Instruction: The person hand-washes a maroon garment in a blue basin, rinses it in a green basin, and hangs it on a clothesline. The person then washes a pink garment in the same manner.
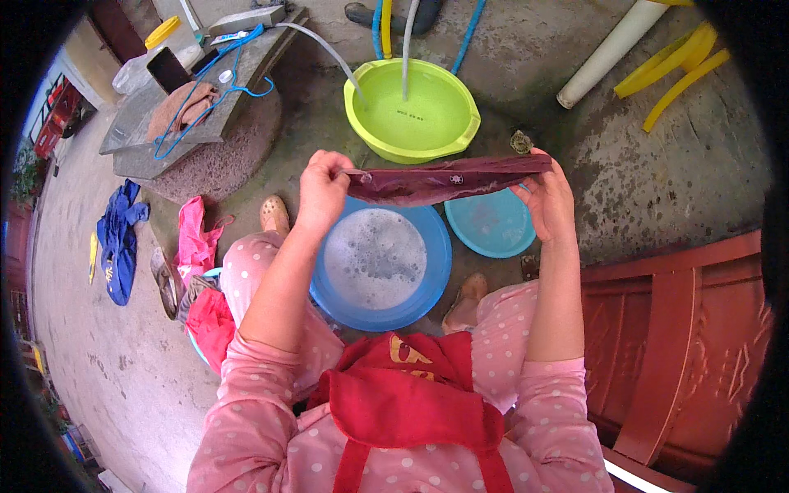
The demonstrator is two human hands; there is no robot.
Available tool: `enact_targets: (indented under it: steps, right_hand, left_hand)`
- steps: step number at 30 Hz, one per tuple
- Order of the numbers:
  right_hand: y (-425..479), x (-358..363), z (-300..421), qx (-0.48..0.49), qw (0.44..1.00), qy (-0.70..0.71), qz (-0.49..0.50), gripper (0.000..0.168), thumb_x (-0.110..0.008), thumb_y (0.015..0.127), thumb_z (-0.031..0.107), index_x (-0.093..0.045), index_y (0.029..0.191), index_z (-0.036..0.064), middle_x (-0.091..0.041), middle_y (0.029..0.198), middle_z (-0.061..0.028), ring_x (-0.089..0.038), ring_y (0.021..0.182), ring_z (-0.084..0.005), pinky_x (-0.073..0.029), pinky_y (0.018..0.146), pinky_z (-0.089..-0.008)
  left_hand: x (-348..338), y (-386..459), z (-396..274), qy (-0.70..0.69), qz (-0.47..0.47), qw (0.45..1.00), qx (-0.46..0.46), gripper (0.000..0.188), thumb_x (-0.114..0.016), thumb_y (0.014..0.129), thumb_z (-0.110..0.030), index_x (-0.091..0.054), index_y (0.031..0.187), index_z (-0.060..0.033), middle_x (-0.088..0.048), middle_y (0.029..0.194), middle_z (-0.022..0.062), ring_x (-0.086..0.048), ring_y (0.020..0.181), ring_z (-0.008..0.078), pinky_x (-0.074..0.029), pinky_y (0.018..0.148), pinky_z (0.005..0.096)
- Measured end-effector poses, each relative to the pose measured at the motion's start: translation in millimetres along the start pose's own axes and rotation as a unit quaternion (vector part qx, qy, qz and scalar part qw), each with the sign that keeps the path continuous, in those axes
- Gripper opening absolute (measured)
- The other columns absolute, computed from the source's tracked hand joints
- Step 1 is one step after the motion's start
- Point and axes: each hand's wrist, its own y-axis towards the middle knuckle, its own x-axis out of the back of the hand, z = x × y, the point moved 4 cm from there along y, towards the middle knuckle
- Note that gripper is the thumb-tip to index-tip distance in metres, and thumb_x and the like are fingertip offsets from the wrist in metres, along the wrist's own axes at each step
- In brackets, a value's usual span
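Note:
A maroon cloth with a small round badge-like mark (456,179) is stretched out level in front of me. My left hand (325,188) pinches its left end, and my right hand (545,194) grips the right end. Below the cloth, a blue plastic basin (436,280) between my feet holds sudsy water (374,257). A smaller turquoise basin (493,228) with cloudy water stands to its right, partly behind the cloth. Beyond the cloth is a lime-green basin (407,117) of clear water, with two pale hoses reaching into it.
A stone slab (132,126) at the upper left bears a phone, a brown cloth and blue hangers (237,88). Blue clothing (118,243) and pink and red clothing (209,320) lie at left. A white pipe (610,52) and a red door panel (666,357) are at right.

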Motion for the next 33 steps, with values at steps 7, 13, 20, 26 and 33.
enact_targets:
  steps: [7,13,20,26,33]
  right_hand:
    - [-1,-7,-5,-0.033,0.993,0.101,0.059,0.04,-0.044,0.092,0.034,-0.042,0.127,0.015,-0.054,0.112,-0.0061,-0.052,0.103,-0.0219,-0.045,0.086,-0.0452]
    - [0,-16,-13,-0.039,0.983,0.176,0.043,0.037,-0.047,0.091,0.029,-0.043,0.124,0.012,-0.055,0.109,-0.0076,-0.054,0.1,-0.0217,-0.047,0.083,-0.0404]
    - [-7,-11,-5,-0.108,0.993,-0.03,0.028,0.04,-0.056,0.079,-0.002,-0.048,0.118,0.007,-0.056,0.101,-0.0068,-0.056,0.094,-0.0166,-0.047,0.083,-0.0306]
    - [-16,-10,15,0.025,0.932,-0.354,0.077,0.059,-0.054,0.062,-0.014,-0.052,0.116,0.01,-0.051,0.094,-0.0028,-0.053,0.092,-0.0163,-0.044,0.081,-0.0278]
    - [-13,6,41,0.273,0.746,-0.589,-0.144,0.036,-0.046,0.072,-0.011,-0.058,0.102,0.005,-0.053,0.098,-0.012,-0.056,0.088,-0.0267,-0.047,0.077,-0.0333]
  left_hand:
    - [-31,-12,12,-0.271,0.229,0.918,0.178,0.028,-0.042,0.066,0.015,-0.059,0.081,-0.0006,-0.061,0.078,0.0021,-0.058,0.073,0.0148,-0.047,0.071,0.0261]
    - [-38,-20,-5,-0.491,0.191,0.809,0.261,0.023,-0.058,0.068,0.007,-0.053,0.086,-0.0081,-0.062,0.083,0.003,-0.06,0.079,0.0149,-0.047,0.073,0.0276]
    - [-29,-13,8,-0.371,0.09,0.894,0.234,0.021,-0.071,0.069,-0.006,-0.05,0.073,-0.0069,-0.054,0.071,0.0,-0.053,0.061,0.012,-0.044,0.054,0.0257]
    - [25,10,28,-0.032,-0.201,0.976,0.073,0.03,-0.072,0.071,-0.013,-0.047,0.059,-0.0021,-0.041,0.056,-0.0027,-0.037,0.055,0.0081,-0.035,0.049,0.0262]
    - [30,6,21,-0.288,-0.184,0.921,0.185,0.023,-0.068,0.076,-0.011,-0.047,0.068,-0.0106,-0.055,0.065,0.0014,-0.05,0.05,0.0087,-0.037,0.039,0.0217]
